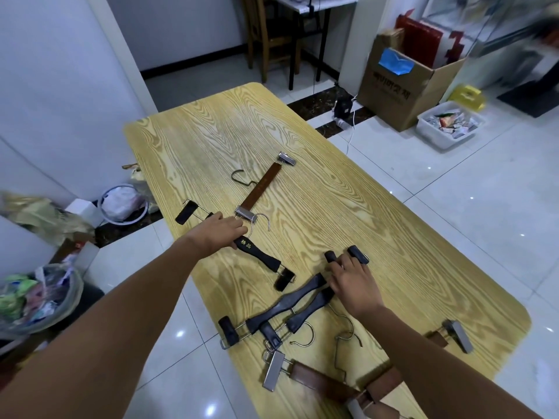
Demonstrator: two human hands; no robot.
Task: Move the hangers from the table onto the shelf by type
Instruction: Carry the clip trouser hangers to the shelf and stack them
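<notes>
I am at the gathering step, collecting the black type first. My left hand (pixel 222 234) lies over the middle of the black wooden clip hanger with gold characters (pixel 258 252), just below its wire hook. Its fingers are laid across the bar, but I cannot tell whether they have curled under it. My right hand (pixel 352 279) rests flat, fingers spread, across the far ends of a pair of black clip hangers (pixel 290 308) that lie side by side on the pale wood-grain counter (pixel 378 207).

One long brown wooden hanger with metal clips (pixel 263 186) lies beyond my left hand, its near clip touching the black hanger's hook. More brown hangers (pixel 316 379) lie at the near edge.

The shelf is out of view. Next I judge I must close both hands, lift the hook free of that metal clip so it does not snag, and carry the three black ones together, leaving the brown ones for another trip.
</notes>
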